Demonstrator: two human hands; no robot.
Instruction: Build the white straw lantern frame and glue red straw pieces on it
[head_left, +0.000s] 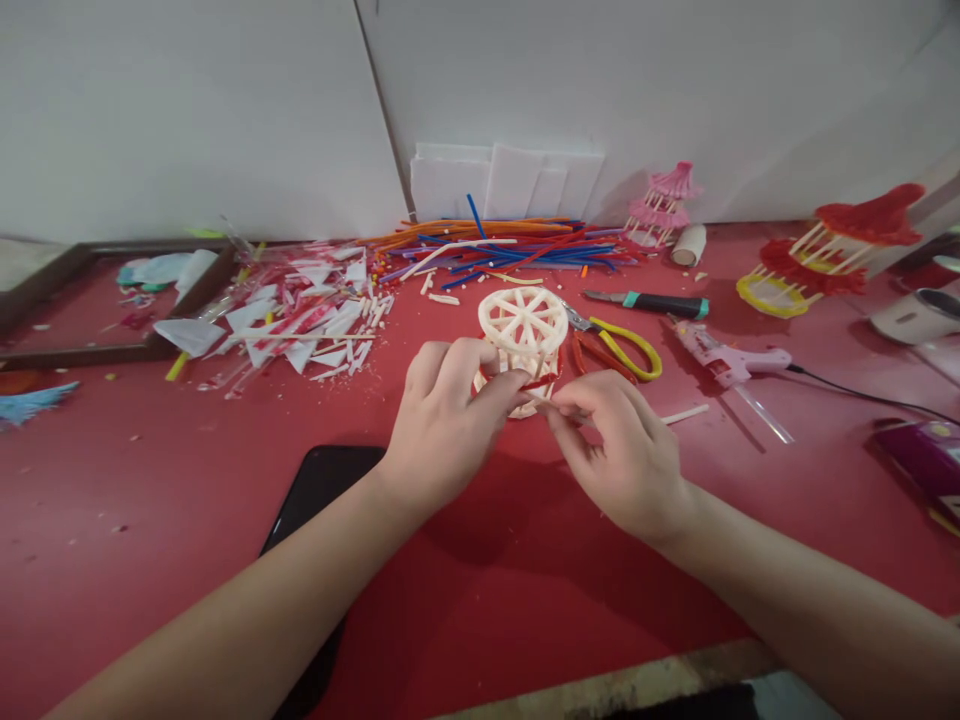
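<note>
A small cream-coloured wheel-shaped frame [523, 322] made of sticks, with spokes on top and a red band around its lower part, stands on the red table [187, 480]. My left hand [442, 420] is closed on its left side, fingers pinched at the red band. My right hand [619, 450] is pinched at the frame's lower right, where a thin pale piece meets the red band. What the right fingertips hold is too small to name.
Behind lie coloured straws [510, 245], white foam sheets [502, 180], torn wrappers [292, 320], yellow-handled pliers [626, 345], a craft knife [652, 303] and a glue gun [724, 360] with cord. Pink [664, 205] and red-yellow [832, 250] lantern models stand right. A black phone [315, 500] lies under my left forearm.
</note>
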